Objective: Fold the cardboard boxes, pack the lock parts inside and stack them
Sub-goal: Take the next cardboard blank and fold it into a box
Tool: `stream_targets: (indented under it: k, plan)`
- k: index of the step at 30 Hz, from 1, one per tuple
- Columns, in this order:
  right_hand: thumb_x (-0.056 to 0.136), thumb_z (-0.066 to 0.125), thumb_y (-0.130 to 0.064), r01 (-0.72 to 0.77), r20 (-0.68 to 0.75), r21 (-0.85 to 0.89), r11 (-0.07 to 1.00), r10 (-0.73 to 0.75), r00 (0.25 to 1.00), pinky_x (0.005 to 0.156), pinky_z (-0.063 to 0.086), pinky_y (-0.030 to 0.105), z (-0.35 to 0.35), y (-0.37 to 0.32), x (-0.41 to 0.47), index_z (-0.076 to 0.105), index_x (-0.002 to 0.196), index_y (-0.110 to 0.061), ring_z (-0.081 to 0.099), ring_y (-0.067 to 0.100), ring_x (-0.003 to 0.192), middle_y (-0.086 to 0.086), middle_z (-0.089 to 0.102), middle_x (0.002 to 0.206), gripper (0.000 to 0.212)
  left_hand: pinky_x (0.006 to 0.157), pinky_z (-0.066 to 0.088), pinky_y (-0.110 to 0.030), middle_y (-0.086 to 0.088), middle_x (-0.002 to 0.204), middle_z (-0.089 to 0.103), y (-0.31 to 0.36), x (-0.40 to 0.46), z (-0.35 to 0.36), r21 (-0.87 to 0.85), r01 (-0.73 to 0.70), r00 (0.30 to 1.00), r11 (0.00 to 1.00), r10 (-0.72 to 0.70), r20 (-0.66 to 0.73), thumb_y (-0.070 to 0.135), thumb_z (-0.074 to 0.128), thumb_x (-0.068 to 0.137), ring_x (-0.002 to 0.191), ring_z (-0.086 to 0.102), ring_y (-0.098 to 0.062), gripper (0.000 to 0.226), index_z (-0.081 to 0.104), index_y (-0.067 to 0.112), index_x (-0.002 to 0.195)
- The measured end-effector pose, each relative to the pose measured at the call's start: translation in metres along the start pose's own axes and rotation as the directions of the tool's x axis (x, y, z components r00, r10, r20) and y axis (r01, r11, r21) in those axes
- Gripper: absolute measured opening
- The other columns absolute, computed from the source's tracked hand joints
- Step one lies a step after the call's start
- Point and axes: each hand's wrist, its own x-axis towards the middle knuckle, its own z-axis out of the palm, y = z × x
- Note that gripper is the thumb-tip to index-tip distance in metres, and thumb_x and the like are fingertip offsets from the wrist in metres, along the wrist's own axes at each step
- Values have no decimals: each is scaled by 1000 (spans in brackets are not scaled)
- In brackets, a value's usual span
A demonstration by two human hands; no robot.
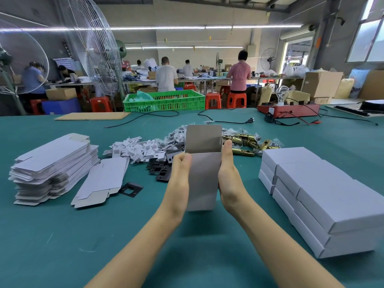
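Over the middle of the green desk (pixel 62 235), from the head camera, both hands are up on a half-formed cardboard box (pixel 202 179). It's held upright between the palms, clear of the desk surface, its top flap standing straight up and the mouth open. Left hand (pixel 180 179) hugs the left wall, fingers (pixel 184 161) curled round the box's upper edge. Right hand (pixel 229 175) clamps the right wall, thumb stretched up along the corner; its other fingers are hidden behind the cardboard.

To the left, a tall stack of flat box blanks (pixel 54 165), with a few more loose blanks (pixel 101 179) lying just beside it. A black strike plate (pixel 131 189) sits at the edge of those loose blanks. Behind the box, a spread of lock parts: white plastic pieces (pixel 135 149), more black plates (pixel 160 170), bagged hardware (pixel 176 136), and brass latch bolts (pixel 247 141) off to the right.

On the right side, finished white boxes (pixel 315 196) stacked several layers high.

Further back on the desk, a red test unit with a light bulb (pixel 288 110), a black power cord (pixel 224 121), a flat cardboard sheet (pixel 92 116). Beyond it, a green crate (pixel 166 100).
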Motion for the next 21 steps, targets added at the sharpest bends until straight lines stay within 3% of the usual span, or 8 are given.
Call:
stream_targets:
  k: [2, 4, 8, 15, 19, 21]
  plan:
    - [70, 23, -84, 26, 18, 6, 1000, -26, 999, 115, 32, 39, 4, -2, -1, 46, 140, -34, 49, 8, 127, -11, 57, 135, 90, 85, 56, -30, -2, 116, 72, 9, 2, -1, -116, 43, 999, 992, -39, 32, 71, 34, 86, 109, 67, -15, 61, 71, 29, 112]
    - [71, 24, -82, 42, 47, 19, 999, -43, 998, 116, 30, 39, 8, -3, -2, 45, 142, -34, 47, 7, 129, -11, 55, 137, 88, 75, 57, -25, -2, 114, 73, 18, 6, -4, -148, 76, 996, 986, -69, 57, 72, 31, 85, 105, 69, -18, 60, 74, 36, 106]
    - [79, 24, -78, 35, 58, 27, 999, -37, 998, 111, 37, 39, 11, -3, -2, 55, 132, -36, 56, 4, 119, -12, 64, 125, 74, 77, 60, -34, -8, 116, 72, 27, 14, -10, -198, 139, 982, 970, -111, 150, 51, 31, 99, 102, 70, -23, 52, 73, 25, 113]
    - [91, 25, -71, 18, 60, 48, 999, -21, 998, 115, 31, 44, 13, 0, -1, 52, 135, -33, 49, 10, 129, -10, 59, 133, 64, 73, 59, -31, -13, 117, 71, 30, 14, -16, -261, 158, 980, 952, -118, 159, 30, 33, 96, 98, 69, -23, 47, 66, 12, 123]
    - [92, 29, -69, 23, 60, 60, 998, -26, 998, 112, 35, 44, 13, -1, -2, 57, 129, -33, 55, 8, 121, -11, 64, 124, 59, 75, 60, -34, -14, 117, 71, 30, 11, -12, -242, 152, 984, 958, -123, 131, 23, 30, 94, 100, 68, -26, 46, 60, 13, 128]
    - [85, 31, -70, 43, 65, 50, 998, -46, 997, 110, 38, 43, 12, 0, -2, 58, 127, -33, 56, 9, 120, -9, 65, 123, 62, 72, 59, -33, -10, 114, 72, 29, 9, -8, -253, 102, 992, 962, -78, 102, 19, 31, 95, 96, 70, -23, 42, 65, 22, 120]
